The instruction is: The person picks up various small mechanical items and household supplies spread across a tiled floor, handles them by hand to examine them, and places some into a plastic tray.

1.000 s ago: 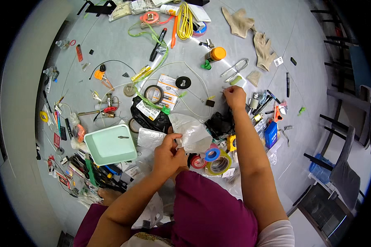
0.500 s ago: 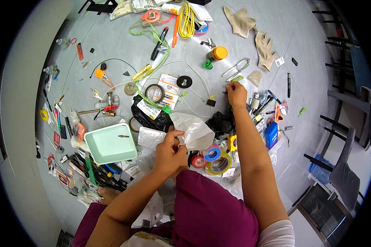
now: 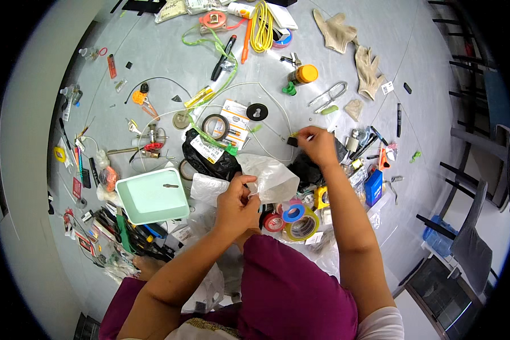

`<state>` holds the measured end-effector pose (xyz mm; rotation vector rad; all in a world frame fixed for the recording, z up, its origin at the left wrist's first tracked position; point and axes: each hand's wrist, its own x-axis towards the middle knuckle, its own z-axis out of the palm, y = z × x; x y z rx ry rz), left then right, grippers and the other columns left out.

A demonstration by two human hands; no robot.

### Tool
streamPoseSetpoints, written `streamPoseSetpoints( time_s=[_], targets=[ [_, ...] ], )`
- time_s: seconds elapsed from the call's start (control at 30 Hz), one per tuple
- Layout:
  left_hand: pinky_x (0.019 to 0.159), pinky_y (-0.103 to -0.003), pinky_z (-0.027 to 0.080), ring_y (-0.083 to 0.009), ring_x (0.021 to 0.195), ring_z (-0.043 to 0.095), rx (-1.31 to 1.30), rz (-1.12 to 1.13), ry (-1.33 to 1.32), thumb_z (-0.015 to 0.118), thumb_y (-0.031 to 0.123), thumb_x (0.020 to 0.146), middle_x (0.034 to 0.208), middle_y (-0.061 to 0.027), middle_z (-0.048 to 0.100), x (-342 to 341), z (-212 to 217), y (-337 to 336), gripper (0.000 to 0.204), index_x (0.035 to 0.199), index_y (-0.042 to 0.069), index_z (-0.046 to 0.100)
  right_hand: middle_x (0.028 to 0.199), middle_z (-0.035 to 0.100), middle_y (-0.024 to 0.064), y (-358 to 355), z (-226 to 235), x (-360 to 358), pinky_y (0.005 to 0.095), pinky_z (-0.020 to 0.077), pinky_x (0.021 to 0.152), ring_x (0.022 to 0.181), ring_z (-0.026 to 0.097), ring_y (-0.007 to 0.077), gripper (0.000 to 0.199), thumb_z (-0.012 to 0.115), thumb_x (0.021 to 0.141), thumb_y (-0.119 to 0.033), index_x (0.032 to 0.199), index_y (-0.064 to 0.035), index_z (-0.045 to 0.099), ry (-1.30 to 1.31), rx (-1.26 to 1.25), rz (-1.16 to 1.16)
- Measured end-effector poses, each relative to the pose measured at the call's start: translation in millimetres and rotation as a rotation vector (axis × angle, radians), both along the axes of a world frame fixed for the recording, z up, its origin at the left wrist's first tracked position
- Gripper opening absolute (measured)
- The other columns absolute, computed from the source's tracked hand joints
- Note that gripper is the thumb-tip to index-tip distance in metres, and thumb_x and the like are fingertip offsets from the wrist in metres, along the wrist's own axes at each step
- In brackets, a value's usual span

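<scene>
My left hand [image 3: 236,199] grips a thin whitish plastic bag [image 3: 275,178] by its near edge, in front of my knee. To its right, my right hand [image 3: 318,146] reaches over the floor with its fingers bent together. A small black block [image 3: 292,141] lies right at those fingertips, beside the end of a white cable [image 3: 275,93]; I cannot tell whether they touch it. Crumpled black plastic [image 3: 307,170] is under and beside my right hand. A black bag with a white label [image 3: 209,156] lies just beyond my left hand.
A pale green tray [image 3: 153,195] stands on the left with one small piece in it. Tape rolls [image 3: 303,225] sit near my knee. Farther off lie an orange-lidded jar [image 3: 305,73], a bent metal rod [image 3: 328,96], a green piece [image 3: 329,110], gloves [image 3: 369,73] and yellow cord [image 3: 261,28].
My right hand has moved left and nearer to me, from the green piece to the small black block. The green piece stays on the floor. My left hand keeps its hold on the plastic bag.
</scene>
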<state>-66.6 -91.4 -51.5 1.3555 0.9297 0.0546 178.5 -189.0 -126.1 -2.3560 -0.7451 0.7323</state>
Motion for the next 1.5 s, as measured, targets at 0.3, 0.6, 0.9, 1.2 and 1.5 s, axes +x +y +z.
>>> streamPoseSetpoints(
  time_s=[0.3,0.6,0.9,1.2,1.5],
  targets=[
    [0.054,-0.020,0.040,-0.0048,0.061,0.048,0.057,-0.024,-0.017,0.059,-0.003,0.077,0.070,0.0002,0.054,-2,-4,-2,0.037,0.112,0.004,0.052,0.076,0.061,0.0180,17,-30,-47,0.0423,0.0500,0.064,0.070,0.060,0.0360,0.009,0.062,0.072,-0.010,0.074,-0.0017,0.064,-0.283,-0.048,0.106],
    [0.052,-0.024,0.043,-0.0096,0.054,0.050,0.078,0.026,-0.028,0.061,-0.001,0.073,0.060,-0.0029,0.050,6,1,-2,0.035,0.107,0.004,0.055,0.077,0.062,0.0185,12,-21,-34,0.0413,0.0498,0.059,0.065,0.061,0.0337,0.012,0.062,0.070,-0.012,0.074,-0.0006,0.063,-0.292,-0.035,0.164],
    [0.052,-0.024,0.043,-0.0081,0.054,0.050,-0.105,0.157,-0.048,0.062,0.004,0.076,0.061,-0.0027,0.053,10,-9,-2,0.031,0.107,0.003,0.055,0.070,0.061,0.0058,23,145,-53,0.0270,0.0449,0.054,0.059,0.058,0.0176,0.007,0.068,0.069,-0.002,0.075,-0.0032,0.063,0.218,0.217,0.465],
    [0.054,-0.025,0.044,-0.0085,0.058,0.053,0.009,0.065,-0.010,0.061,0.002,0.075,0.066,-0.0037,0.056,-6,-2,-5,0.033,0.108,0.004,0.055,0.074,0.062,0.0081,57,71,-44,0.0280,0.0437,0.054,0.060,0.056,0.0156,0.007,0.069,0.072,-0.007,0.079,-0.0038,0.067,0.134,0.171,0.263],
    [0.054,-0.024,0.045,-0.0078,0.057,0.052,-0.031,0.078,0.032,0.061,0.003,0.075,0.065,-0.0027,0.056,-13,4,-5,0.032,0.106,0.004,0.055,0.096,0.058,0.0140,78,-19,-59,0.0396,0.0520,0.060,0.071,0.064,0.0298,0.014,0.058,0.076,-0.011,0.088,-0.0058,0.060,-0.307,-0.171,0.824]
  ],
)
